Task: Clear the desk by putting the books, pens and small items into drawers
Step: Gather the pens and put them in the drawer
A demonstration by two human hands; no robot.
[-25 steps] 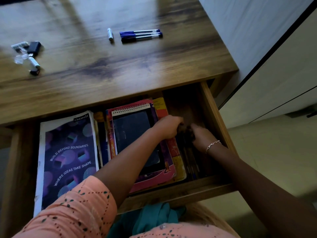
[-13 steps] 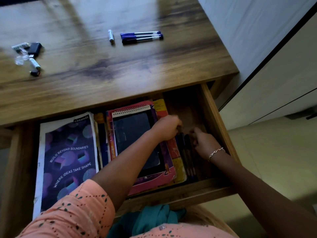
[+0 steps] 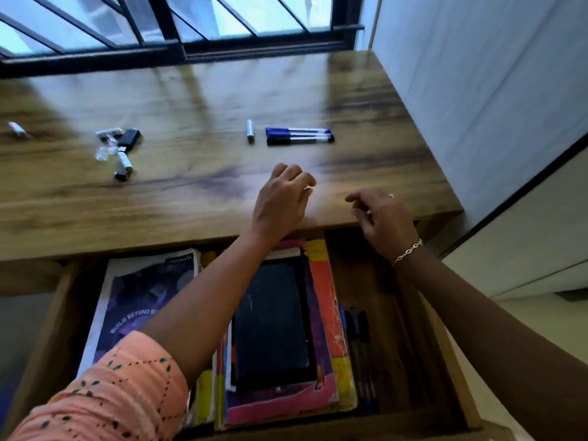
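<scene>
Pens [image 3: 361, 345] released in drawer [image 3: 393, 338], left grip [image 3: 281, 198], right grip [image 3: 386, 221] lifted out, loosely curled, empty

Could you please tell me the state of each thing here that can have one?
Drawer, open.
Books, lying in the drawer.
Drawer pens, lying beside the books.
Desk pens, capped, side by side, untouched.
Left hand, empty, loosely curled, above the desk.
Right hand, empty, loosely curled.
</scene>
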